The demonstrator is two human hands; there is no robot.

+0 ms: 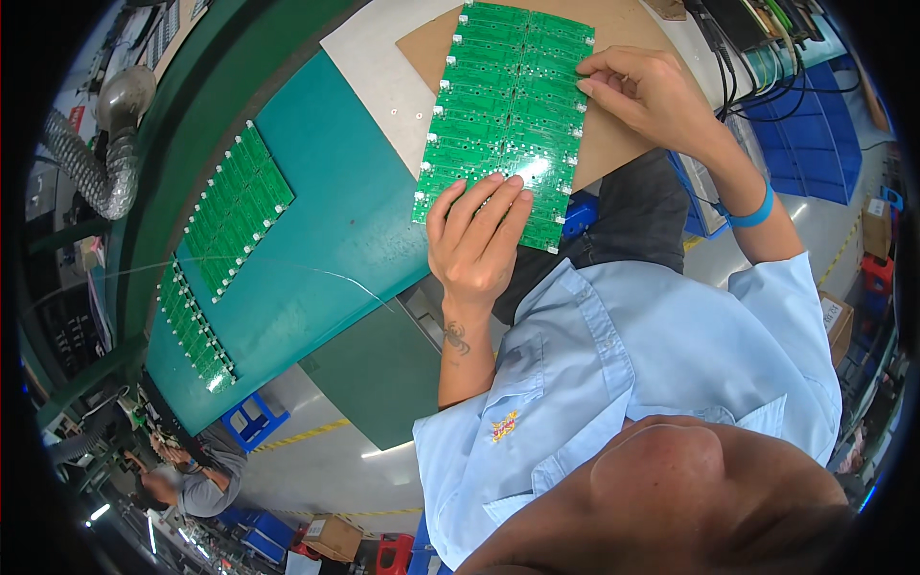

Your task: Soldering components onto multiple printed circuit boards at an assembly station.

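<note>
A large green circuit board panel (508, 105), with white connectors along both long sides, lies tilted in front of me. It reaches past the near edge of the brown board beneath it. My left hand (476, 235) holds its near end, four fingers spread across the top; the thumb is hidden, apparently under the panel. At the panel's right edge, my right hand (652, 96) has thumb and forefinger closed on the rim among the connectors. Whether a small part sits between those fingertips cannot be seen. Two more circuit board panels (240, 206) rest on the green mat to the left.
The green mat (326, 182) covers the bench, with a brown board (623, 144) and a white sheet (383, 77) at its right. Cables (738, 67) hang at the upper right near blue crates (805, 144). A flexible metal duct (120, 172) stands far left. Another person (206, 479) works at lower left.
</note>
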